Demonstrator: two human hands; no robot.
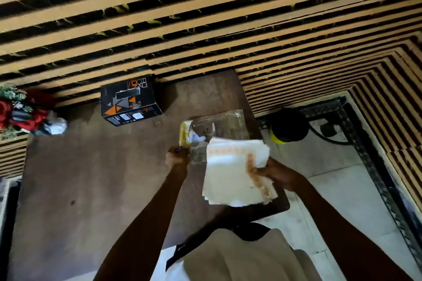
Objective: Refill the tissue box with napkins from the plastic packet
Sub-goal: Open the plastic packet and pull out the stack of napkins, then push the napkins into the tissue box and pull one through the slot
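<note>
A black tissue box (130,101) with orange and grey triangles stands at the far side of the brown table (91,178), against the slatted wall; its top slot shows dark. My left hand (177,157) grips the lower edge of a clear plastic packet (219,128) with a yellow strip along its left side. The packet is held above the table's right part. My right hand (277,172) is closed on a thick stack of white napkins (235,173) with orange printed bands. The stack is outside the packet, just below its mouth.
Red flowers with green leaves (20,112) and a crumpled clear wrapper (57,125) lie at the table's left far corner. A black and yellow object (286,129) sits on the pale tiled floor to the right. The table's right edge runs beside my right arm.
</note>
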